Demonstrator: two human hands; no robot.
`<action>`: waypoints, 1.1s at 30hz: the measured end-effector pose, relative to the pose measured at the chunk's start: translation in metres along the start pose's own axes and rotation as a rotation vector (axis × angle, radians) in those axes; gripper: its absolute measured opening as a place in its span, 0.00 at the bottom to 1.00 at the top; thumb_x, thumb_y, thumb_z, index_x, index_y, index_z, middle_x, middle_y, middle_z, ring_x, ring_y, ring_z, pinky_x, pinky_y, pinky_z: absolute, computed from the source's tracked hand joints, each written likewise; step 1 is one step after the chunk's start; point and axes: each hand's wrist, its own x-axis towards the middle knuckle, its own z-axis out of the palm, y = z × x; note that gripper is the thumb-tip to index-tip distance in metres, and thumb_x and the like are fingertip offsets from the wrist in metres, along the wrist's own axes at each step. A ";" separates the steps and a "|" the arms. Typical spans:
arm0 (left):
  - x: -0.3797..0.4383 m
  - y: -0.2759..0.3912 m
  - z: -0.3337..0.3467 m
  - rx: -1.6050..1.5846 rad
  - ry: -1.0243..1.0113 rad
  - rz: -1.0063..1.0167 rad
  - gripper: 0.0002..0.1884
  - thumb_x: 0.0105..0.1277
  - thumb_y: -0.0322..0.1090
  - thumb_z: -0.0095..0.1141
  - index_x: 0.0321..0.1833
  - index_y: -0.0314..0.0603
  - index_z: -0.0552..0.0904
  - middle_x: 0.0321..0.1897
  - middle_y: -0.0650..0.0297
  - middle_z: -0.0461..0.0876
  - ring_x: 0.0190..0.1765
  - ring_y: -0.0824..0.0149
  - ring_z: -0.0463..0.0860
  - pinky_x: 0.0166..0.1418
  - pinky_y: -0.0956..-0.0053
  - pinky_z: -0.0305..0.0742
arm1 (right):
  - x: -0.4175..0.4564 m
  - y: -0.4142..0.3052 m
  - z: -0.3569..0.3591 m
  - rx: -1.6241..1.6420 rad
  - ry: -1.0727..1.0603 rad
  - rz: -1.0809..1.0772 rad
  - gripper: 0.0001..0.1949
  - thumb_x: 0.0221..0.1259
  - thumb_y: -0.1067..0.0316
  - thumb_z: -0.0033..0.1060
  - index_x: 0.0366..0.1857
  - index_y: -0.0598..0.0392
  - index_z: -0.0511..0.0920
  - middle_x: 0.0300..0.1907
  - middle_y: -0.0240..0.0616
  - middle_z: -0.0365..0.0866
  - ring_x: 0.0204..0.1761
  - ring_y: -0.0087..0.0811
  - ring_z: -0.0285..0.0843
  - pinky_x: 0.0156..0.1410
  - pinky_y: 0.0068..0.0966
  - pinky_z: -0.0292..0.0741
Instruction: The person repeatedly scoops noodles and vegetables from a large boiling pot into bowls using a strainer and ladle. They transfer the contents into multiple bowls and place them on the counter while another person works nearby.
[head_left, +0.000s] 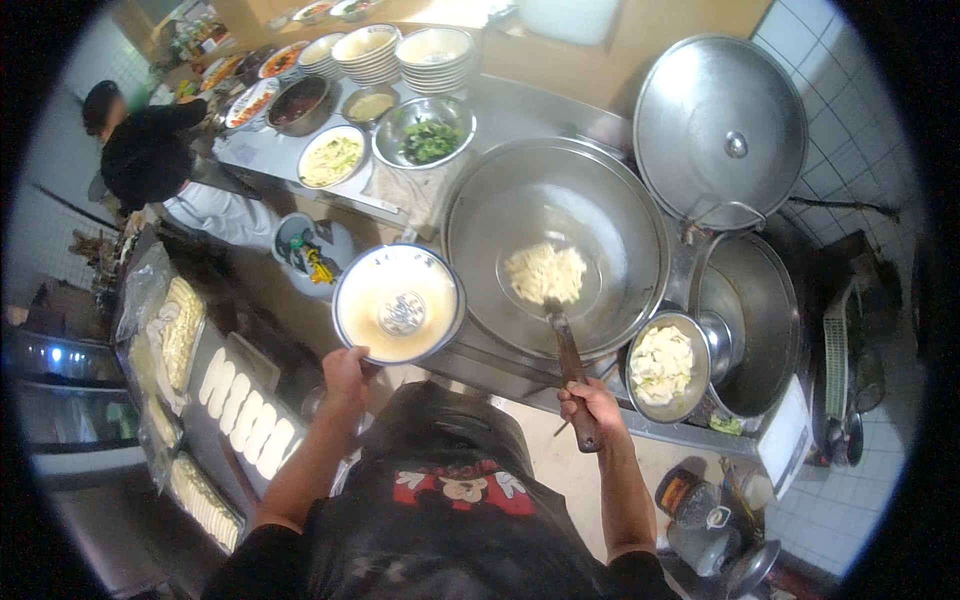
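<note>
My left hand (349, 379) grips the near rim of a wide white bowl (399, 303) with a blue edge, which holds no food and is left of the wok. In my right hand (592, 407) is the brown wooden handle (571, 360) of a utensil. Its head is hidden under a heap of pale noodle-like pieces (546, 271) in the large metal wok (487, 202). Right of the wok, a metal bowl (703, 360) holds pale sliced food (661, 364).
Behind stand stacked bowls (433, 56), a metal bowl of greens (430, 140) and a plate of shredded food (331, 157). At right are a big lid (720, 131) and a deep pot (784, 330). Dough pieces (244, 405) lie at left; a co-worker (146, 161) stands beyond.
</note>
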 end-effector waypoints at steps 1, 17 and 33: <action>0.007 0.003 0.001 0.052 0.014 0.037 0.06 0.60 0.24 0.57 0.36 0.26 0.83 0.31 0.54 0.85 0.31 0.65 0.84 0.37 0.68 0.81 | -0.007 -0.005 0.005 -0.058 0.031 -0.035 0.08 0.68 0.69 0.55 0.45 0.58 0.72 0.28 0.34 0.75 0.22 0.24 0.71 0.27 0.23 0.71; 0.157 0.115 0.199 0.546 -0.480 1.359 0.09 0.69 0.28 0.55 0.45 0.30 0.86 0.55 0.42 0.83 0.53 0.46 0.85 0.55 0.62 0.79 | 0.019 0.064 0.037 -0.150 0.287 -0.238 0.13 0.68 0.73 0.54 0.53 0.57 0.67 0.27 0.35 0.74 0.20 0.28 0.72 0.24 0.27 0.73; 0.256 -0.017 0.247 0.250 -0.708 0.394 0.06 0.58 0.24 0.57 0.32 0.29 0.86 0.24 0.51 0.86 0.27 0.56 0.85 0.36 0.65 0.77 | 0.009 0.056 0.220 -0.525 0.616 -0.407 0.08 0.68 0.75 0.50 0.47 0.63 0.68 0.23 0.33 0.74 0.20 0.25 0.75 0.24 0.28 0.75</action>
